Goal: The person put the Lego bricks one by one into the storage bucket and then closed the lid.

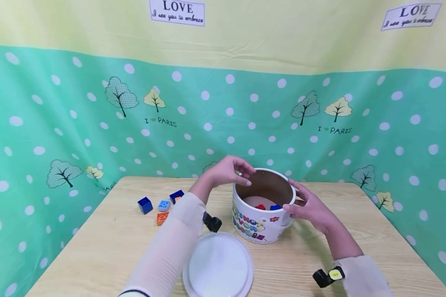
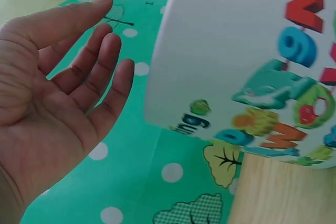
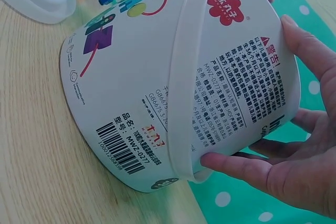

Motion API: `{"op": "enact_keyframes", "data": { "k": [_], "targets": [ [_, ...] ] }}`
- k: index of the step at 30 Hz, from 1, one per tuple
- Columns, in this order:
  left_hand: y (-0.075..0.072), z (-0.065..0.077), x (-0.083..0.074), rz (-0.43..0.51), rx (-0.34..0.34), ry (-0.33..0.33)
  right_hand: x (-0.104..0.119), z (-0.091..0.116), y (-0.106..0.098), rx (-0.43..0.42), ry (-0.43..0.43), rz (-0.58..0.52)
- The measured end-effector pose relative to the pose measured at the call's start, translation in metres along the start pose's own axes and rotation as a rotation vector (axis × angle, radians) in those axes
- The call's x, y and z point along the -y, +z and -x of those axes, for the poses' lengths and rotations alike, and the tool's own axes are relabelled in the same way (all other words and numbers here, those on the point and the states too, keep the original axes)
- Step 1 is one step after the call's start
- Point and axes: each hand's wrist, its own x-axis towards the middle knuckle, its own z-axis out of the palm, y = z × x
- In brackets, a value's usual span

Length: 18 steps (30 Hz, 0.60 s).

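A white toy bucket [image 1: 258, 222] printed with colourful letters stands on the table without its lid. Inside lie a red block [image 1: 260, 207] and a blue block [image 1: 276, 207]. My right hand [image 1: 310, 208] holds the bucket's right side, fingertips at the rim and thumb against the outer wall. The right wrist view shows the white strap handle [image 3: 184, 77] hanging down beside that thumb. At the left rim my left hand [image 1: 230, 171] hovers with loosely bent fingers; the left wrist view shows its palm [image 2: 52, 114] bare and apart from the bucket wall.
A round white lid [image 1: 218, 266] lies in front of the bucket. To the left are several loose blocks: dark blue [image 1: 145, 205], light blue [image 1: 164, 205] and orange [image 1: 162, 218], partly behind the left sleeve [image 1: 171, 243]. A dotted green curtain [image 1: 193, 136] hangs behind the table.
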Motion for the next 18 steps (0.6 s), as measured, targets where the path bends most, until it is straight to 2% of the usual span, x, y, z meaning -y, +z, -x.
{"op": "enact_keyframes", "data": {
  "k": [9,18],
  "targets": [
    [-0.002,0.027,0.010,0.022,-0.076,0.056,0.002,0.003,-0.001,-0.006,-0.008,-0.007],
    [-0.004,0.059,0.020,0.044,-0.176,0.082,0.002,0.002,0.002,-0.001,0.007,-0.007]
  ]
}}
